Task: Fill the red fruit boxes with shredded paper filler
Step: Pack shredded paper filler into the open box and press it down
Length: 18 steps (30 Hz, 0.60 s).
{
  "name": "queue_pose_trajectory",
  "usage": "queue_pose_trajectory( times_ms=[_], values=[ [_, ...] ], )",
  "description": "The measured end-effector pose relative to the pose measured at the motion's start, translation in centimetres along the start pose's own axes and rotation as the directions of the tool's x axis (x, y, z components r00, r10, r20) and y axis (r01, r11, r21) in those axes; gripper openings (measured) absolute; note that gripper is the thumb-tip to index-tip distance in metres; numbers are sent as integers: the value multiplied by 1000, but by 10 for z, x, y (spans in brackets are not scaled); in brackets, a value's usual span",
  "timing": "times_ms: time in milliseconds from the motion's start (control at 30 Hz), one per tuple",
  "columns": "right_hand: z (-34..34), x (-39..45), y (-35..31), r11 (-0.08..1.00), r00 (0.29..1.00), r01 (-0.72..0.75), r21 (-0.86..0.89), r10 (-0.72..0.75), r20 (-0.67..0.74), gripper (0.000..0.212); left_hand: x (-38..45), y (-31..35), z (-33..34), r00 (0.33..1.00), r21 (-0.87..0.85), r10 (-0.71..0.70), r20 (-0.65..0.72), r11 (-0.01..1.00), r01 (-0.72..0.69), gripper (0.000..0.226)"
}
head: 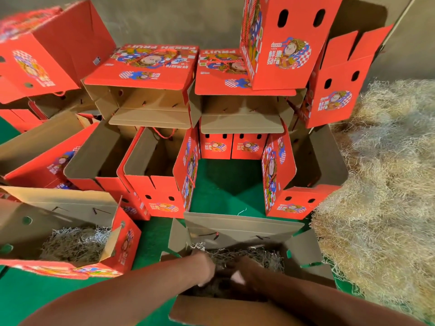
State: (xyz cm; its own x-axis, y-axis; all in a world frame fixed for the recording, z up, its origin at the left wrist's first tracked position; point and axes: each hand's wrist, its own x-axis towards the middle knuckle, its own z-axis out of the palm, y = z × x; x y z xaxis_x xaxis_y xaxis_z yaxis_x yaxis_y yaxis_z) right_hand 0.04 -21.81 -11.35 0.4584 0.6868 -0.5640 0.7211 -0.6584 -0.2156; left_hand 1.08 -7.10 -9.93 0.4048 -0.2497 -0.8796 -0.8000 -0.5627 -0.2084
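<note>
Both hands, left [204,269] and right [244,275], press into shredded paper [254,256] inside the nearest open box [242,228]; their grip cannot be made out. Light, springy filler likely demands loose, generous handfuls from the heap [381,184] alongside.

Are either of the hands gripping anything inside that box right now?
Cannot tell. Left hand and right hand are down in the shredded paper in the near box; blur hides any grip.

- Single head cam, wide-angle, looks fwd & steeply down.
- Close above open box [242,228]; stacked boxes [150,67] farther back.
</note>
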Motion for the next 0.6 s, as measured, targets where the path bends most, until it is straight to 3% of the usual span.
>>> queue_pose_trajectory(
  times_ms=[200,367,500,600],
  values=[
    [4,5,11,980,998,-34,-197,25,-50,43,18,-2,24,996,8,-84,-28,996,84,30],
    [17,3,23,899,993,-73,-431,107,56,36,42,5,34,991,84,-131,-13,988,132,40],
    [22,-8,34,889,968,-200,-413,245,60,31,59,1,44,989,177,-136,-60,973,145,65],
    [20,-11,34,890,951,-242,-387,296,86,28,66,0,47,992,231,-113,-59,965,124,71]
  ],
)
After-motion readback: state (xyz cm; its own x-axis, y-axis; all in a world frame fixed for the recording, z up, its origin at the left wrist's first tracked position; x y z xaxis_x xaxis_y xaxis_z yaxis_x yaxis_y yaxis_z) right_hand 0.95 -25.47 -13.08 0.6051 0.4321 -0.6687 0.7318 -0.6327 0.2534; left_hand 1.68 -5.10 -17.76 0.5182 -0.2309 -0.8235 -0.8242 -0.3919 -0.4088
